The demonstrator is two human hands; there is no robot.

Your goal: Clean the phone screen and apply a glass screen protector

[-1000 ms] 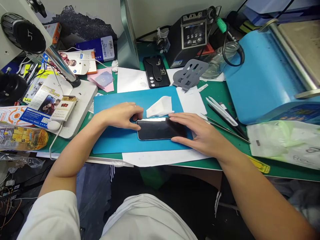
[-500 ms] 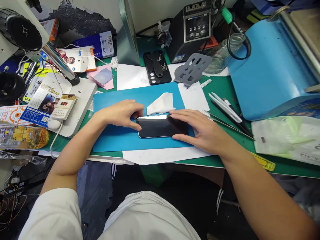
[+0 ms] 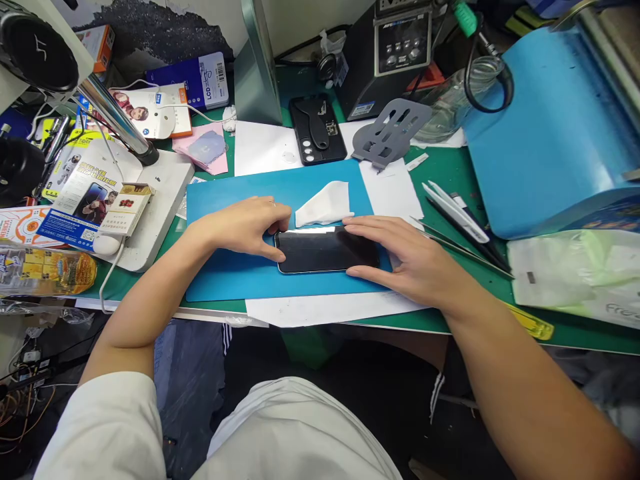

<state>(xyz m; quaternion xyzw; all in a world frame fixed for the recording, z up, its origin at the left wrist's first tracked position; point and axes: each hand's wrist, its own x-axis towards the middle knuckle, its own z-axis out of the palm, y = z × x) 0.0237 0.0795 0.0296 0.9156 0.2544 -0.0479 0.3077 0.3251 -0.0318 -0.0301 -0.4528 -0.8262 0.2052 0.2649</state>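
Note:
A smartphone (image 3: 325, 252) with a dark screen lies lengthwise, face up, on a blue mat (image 3: 215, 283). My left hand (image 3: 254, 227) grips its left end, the thumb at the near left corner and the other fingers curled behind. At the right end, my right hand (image 3: 400, 257) holds the phone between thumb and fingers, its fingertips along the far edge and the thumb on the near edge. A folded white cloth (image 3: 325, 205) rests on the mat just behind the phone.
Tweezers (image 3: 457, 213) and a pen-like tool lie to the right, beside a plastic packet (image 3: 575, 277). Behind the mat are a black phone case (image 3: 316, 130), a grey slotted holder (image 3: 393, 135) and a black control box (image 3: 383, 60). A metal-post stand (image 3: 113, 120) rises at left.
The camera view has shifted slightly. Both hands keep the same hold on the smartphone, with no clear movement of it on the mat.

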